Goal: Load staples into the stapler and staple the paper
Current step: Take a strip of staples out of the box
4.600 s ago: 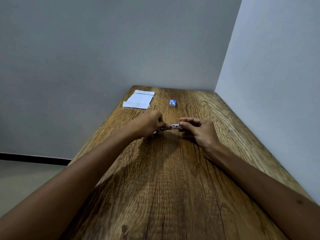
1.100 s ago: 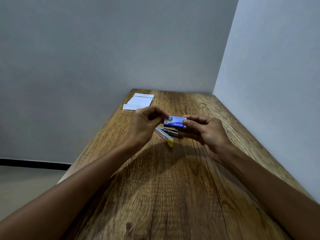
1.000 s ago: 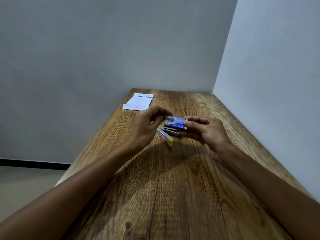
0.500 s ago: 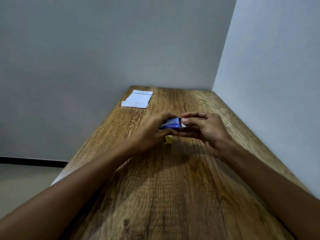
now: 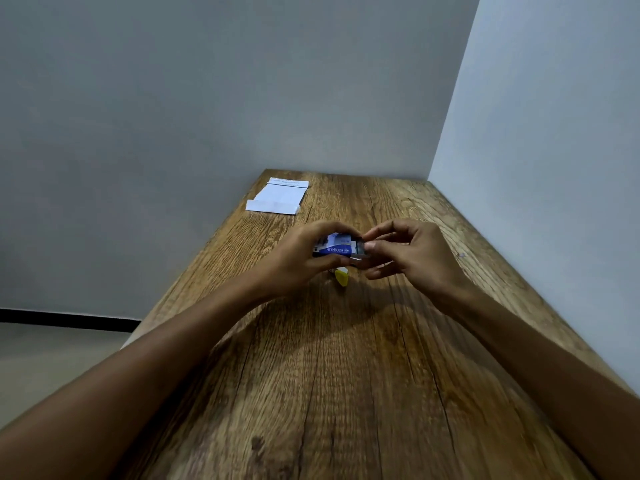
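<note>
A small blue and white staple box (image 5: 335,249) is held above the middle of the wooden table (image 5: 346,375). My left hand (image 5: 301,261) grips its left end. My right hand (image 5: 412,254) pinches the grey inner tray (image 5: 360,250) that sticks out of the box's right end. The stapler lies on the table under my hands, mostly hidden; only its yellow tip (image 5: 343,278) shows. The white folded paper (image 5: 278,199) lies flat at the far left corner of the table.
Grey walls close the table at the far end and along the right side. The table's left edge drops to a pale floor with a black skirting line (image 5: 69,322).
My hands left the stapler on the table and took up the staple box. My left hand now grips the box and my right hand has drawn the inner tray out to the right.
</note>
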